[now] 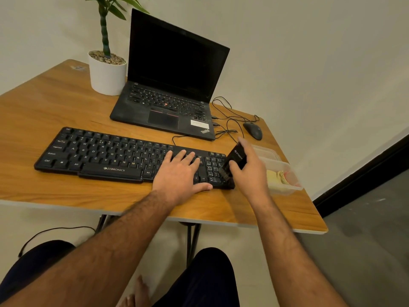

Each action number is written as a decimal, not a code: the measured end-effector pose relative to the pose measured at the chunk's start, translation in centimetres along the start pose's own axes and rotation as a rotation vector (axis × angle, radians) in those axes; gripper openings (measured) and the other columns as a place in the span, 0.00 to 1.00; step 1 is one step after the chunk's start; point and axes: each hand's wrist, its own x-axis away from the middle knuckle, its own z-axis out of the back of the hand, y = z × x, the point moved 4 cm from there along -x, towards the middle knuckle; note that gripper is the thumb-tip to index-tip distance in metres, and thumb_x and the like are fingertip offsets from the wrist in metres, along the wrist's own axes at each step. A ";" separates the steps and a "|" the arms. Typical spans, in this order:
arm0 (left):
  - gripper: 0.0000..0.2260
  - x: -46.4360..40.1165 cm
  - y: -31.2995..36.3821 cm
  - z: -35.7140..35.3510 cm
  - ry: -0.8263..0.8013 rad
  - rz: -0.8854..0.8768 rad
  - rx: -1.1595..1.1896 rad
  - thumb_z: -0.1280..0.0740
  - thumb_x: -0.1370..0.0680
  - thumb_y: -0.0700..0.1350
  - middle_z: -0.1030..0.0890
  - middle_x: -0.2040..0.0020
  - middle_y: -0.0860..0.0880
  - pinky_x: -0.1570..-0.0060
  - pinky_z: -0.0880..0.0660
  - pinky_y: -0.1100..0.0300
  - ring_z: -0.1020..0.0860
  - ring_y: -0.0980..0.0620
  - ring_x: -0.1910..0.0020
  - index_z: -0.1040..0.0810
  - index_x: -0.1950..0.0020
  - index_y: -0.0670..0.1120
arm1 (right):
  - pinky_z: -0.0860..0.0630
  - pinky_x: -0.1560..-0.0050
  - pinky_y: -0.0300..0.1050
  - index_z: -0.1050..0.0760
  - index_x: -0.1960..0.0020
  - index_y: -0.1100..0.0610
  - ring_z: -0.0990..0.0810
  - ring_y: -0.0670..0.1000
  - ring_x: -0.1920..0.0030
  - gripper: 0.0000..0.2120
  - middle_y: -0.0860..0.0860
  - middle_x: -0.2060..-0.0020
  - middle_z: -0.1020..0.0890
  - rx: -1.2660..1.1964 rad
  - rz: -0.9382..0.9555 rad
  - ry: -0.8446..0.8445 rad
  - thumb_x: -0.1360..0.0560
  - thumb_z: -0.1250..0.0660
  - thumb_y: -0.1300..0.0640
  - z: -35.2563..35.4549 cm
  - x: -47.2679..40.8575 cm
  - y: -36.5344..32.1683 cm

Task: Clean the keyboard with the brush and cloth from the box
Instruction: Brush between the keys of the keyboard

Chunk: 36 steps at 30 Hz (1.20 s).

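The brush (235, 161) bristles are hidden where the right hand (250, 171) grips it; the left hand (179, 173) is laid flat on the keyboard (99, 154), on a wooden counter (44, 107).

Views: one, head-worn, wide-angle. Position: above and in front of the near edge of the wooden table (44, 111), at a seated person's head height. Facing: forward and steeply down; both forearms enter from the bottom edge, knees and floor show below the tabletop. Nearness: close; keyboard (99, 155) sits mid-frame, laptop (172, 85) and potted plant (107, 72) behind it toward the wall. Straight lines bow at the edges. Overlap with other views: not applicable, single view
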 end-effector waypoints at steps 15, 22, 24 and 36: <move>0.43 0.0 0.0 0.0 0.001 0.003 0.002 0.52 0.26 0.76 0.44 0.18 0.50 0.22 0.53 0.42 0.49 0.47 0.19 0.44 0.19 0.51 | 0.21 0.52 0.36 0.38 0.24 0.44 0.22 0.46 0.42 0.31 0.48 0.35 0.23 -0.077 -0.039 -0.007 0.23 0.33 0.60 -2.4 -3.7 -0.2; 0.42 -0.1 -0.1 -0.1 0.009 -0.003 0.008 0.52 0.25 0.76 0.44 0.18 0.49 0.22 0.53 0.42 0.49 0.47 0.19 0.44 0.19 0.51 | 0.19 0.47 0.47 0.39 0.27 0.37 0.23 0.44 0.43 0.31 0.46 0.38 0.23 -0.002 0.104 -0.047 0.24 0.33 0.57 -4.3 -4.1 -1.1; 0.43 -0.1 -0.1 -0.2 0.007 -0.003 0.008 0.52 0.25 0.76 0.44 0.18 0.49 0.22 0.53 0.41 0.48 0.47 0.19 0.44 0.19 0.50 | 0.18 0.52 0.44 0.35 0.28 0.40 0.22 0.47 0.44 0.31 0.43 0.43 0.23 -0.015 0.067 -0.150 0.26 0.31 0.60 -3.6 -4.1 -0.5; 0.42 -0.1 -0.1 -0.1 0.000 -0.007 0.014 0.51 0.25 0.76 0.44 0.19 0.49 0.22 0.52 0.41 0.48 0.47 0.20 0.44 0.19 0.50 | 0.17 0.52 0.44 0.33 0.29 0.41 0.22 0.46 0.45 0.31 0.40 0.44 0.26 -0.078 0.122 -0.263 0.26 0.31 0.63 -3.0 -4.3 -0.6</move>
